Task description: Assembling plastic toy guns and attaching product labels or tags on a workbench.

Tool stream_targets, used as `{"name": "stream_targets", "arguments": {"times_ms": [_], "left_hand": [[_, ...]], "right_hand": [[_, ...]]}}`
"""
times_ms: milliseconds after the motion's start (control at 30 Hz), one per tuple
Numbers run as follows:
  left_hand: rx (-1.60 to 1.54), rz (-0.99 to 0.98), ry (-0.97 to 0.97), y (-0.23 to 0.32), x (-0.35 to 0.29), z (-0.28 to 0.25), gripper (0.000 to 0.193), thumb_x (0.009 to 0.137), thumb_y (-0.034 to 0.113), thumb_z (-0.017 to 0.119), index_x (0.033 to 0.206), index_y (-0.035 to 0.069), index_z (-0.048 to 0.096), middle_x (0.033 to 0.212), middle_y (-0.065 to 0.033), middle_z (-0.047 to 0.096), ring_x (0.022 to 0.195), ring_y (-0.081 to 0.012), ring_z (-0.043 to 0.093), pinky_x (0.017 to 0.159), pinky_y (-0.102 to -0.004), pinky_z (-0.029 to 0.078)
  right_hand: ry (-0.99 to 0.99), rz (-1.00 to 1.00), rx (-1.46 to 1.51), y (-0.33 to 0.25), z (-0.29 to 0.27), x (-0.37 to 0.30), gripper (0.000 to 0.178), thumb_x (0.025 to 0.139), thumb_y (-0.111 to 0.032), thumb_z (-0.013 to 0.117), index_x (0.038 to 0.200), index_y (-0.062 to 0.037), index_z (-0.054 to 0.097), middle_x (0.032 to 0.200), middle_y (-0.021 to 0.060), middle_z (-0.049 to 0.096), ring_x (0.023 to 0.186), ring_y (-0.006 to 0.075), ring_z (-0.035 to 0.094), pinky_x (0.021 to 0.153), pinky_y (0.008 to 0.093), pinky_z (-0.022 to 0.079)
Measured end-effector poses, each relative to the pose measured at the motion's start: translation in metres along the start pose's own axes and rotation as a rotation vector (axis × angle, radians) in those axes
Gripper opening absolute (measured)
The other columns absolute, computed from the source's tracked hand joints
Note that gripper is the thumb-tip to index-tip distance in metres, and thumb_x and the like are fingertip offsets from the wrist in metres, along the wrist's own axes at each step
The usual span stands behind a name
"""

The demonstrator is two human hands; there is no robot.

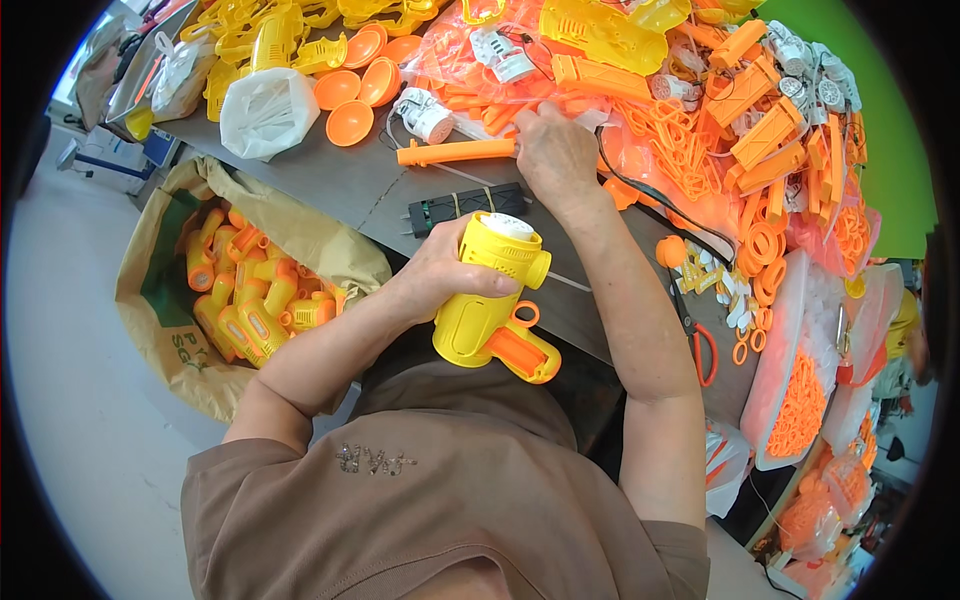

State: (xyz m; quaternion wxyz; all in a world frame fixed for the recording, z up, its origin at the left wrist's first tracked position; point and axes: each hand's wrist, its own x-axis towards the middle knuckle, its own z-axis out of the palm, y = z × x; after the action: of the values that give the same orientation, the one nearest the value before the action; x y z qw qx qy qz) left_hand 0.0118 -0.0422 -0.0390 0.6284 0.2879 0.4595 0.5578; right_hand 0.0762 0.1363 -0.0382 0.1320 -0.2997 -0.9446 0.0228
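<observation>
My left hand is wrapped round a yellow plastic toy gun body, thick and barrel-shaped, with a white round part in its upper end. Its stubby handle has an orange panel and an orange ring beside it. Over the table, my right hand reaches into small orange plastic parts. Its fingers are bent, and their tips are partly hidden; what they pinch cannot be made out. Just left of it lies a long orange bar-shaped piece. A black fixture lies between my hands.
Left of me, a large bag holds several yellow-and-orange toy bodies. Orange cups, white motor units and yellow shells cover the far table. At right lie red-handled scissors, a dark cable and a tub of orange pieces.
</observation>
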Motion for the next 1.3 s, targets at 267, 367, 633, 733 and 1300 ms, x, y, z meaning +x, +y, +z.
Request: {"name": "stream_targets", "arguments": {"times_ms": [267, 367, 633, 733, 1300], "left_hand": [[-0.018, -0.024, -0.008, -0.001, 0.001, -0.002, 0.061, 0.060, 0.019, 0.074, 0.114, -0.001, 0.053, 0.100, -0.0126, 0.063, 0.086, -0.0212, 0.063, 0.079, -0.0354, 0.052], [-0.037, 0.005, -0.022, -0.002, 0.002, -0.001, 0.052, 0.064, 0.020, 0.076, 0.107, -0.001, 0.054, 0.095, -0.0104, 0.062, 0.082, -0.0172, 0.061, 0.076, -0.0321, 0.050], [-0.211, -0.073, 0.029, 0.002, 0.005, -0.002, 0.050, 0.066, 0.018, 0.074, 0.107, -0.002, 0.054, 0.095, -0.0115, 0.062, 0.081, -0.0179, 0.062, 0.072, -0.0324, 0.052], [-0.145, -0.028, 0.039, 0.002, 0.005, 0.001, 0.050, 0.067, 0.018, 0.074, 0.108, -0.002, 0.053, 0.095, -0.0112, 0.062, 0.081, -0.0176, 0.062, 0.072, -0.0323, 0.052], [-0.097, -0.014, 0.008, 0.000, 0.004, 0.000, 0.052, 0.066, 0.015, 0.075, 0.109, -0.002, 0.052, 0.097, -0.0118, 0.062, 0.084, -0.0183, 0.062, 0.076, -0.0330, 0.051]], "right_hand": [[0.200, -0.047, 0.458, 0.028, -0.006, -0.004, 0.012, 0.078, -0.006, 0.059, 0.088, 0.0020, 0.061, 0.085, 0.0158, 0.064, 0.083, 0.0324, 0.062, 0.072, 0.0398, 0.049], [0.144, -0.083, 0.205, 0.023, -0.010, -0.005, 0.013, 0.079, -0.006, 0.058, 0.089, 0.0008, 0.063, 0.088, 0.0165, 0.062, 0.083, 0.0332, 0.062, 0.073, 0.0404, 0.050], [-0.015, 0.029, -0.134, -0.006, -0.012, -0.006, 0.016, 0.082, -0.010, 0.053, 0.089, 0.0000, 0.063, 0.093, 0.0155, 0.058, 0.087, 0.0349, 0.060, 0.075, 0.0441, 0.050], [-0.067, -0.072, -0.053, 0.002, -0.006, -0.005, 0.019, 0.083, -0.009, 0.052, 0.097, -0.0012, 0.062, 0.100, 0.0167, 0.059, 0.094, 0.0344, 0.060, 0.078, 0.0426, 0.050], [0.195, -0.138, 0.312, 0.016, -0.004, 0.001, 0.024, 0.082, -0.003, 0.053, 0.105, -0.0030, 0.056, 0.096, 0.0161, 0.063, 0.084, 0.0354, 0.063, 0.070, 0.0437, 0.050]]}}
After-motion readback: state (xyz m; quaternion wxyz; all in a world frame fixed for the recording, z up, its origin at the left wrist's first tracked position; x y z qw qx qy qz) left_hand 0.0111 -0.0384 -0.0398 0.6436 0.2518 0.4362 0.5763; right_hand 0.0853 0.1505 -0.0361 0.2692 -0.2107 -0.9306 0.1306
